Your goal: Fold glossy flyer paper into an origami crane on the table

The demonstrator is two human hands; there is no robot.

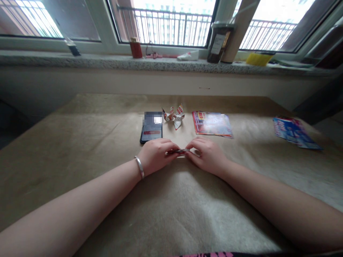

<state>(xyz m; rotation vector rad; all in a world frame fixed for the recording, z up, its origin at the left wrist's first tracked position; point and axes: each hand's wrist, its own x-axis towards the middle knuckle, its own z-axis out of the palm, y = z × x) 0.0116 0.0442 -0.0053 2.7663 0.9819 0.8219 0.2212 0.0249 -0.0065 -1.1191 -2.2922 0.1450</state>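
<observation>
My left hand [155, 154], with a silver bangle on its wrist, and my right hand [207, 154] meet at the middle of the table. Both pinch a small flat folded piece of paper [179, 151] between their fingertips, held low over the tan table cover [80, 142]. The paper shows only edge-on, so its print is hard to read. Just beyond my left hand lies a dark phone [152, 131] with its screen lit. A folded paper figure in red and white [174, 116] rests behind the hands.
A colourful leaflet [212, 124] lies flat at centre right, and a blue one [294, 132] farther right. On the stone window sill [107, 62] stand a red lighter [135, 48], a dark jar [218, 43], a yellow object [258, 59] and small clutter.
</observation>
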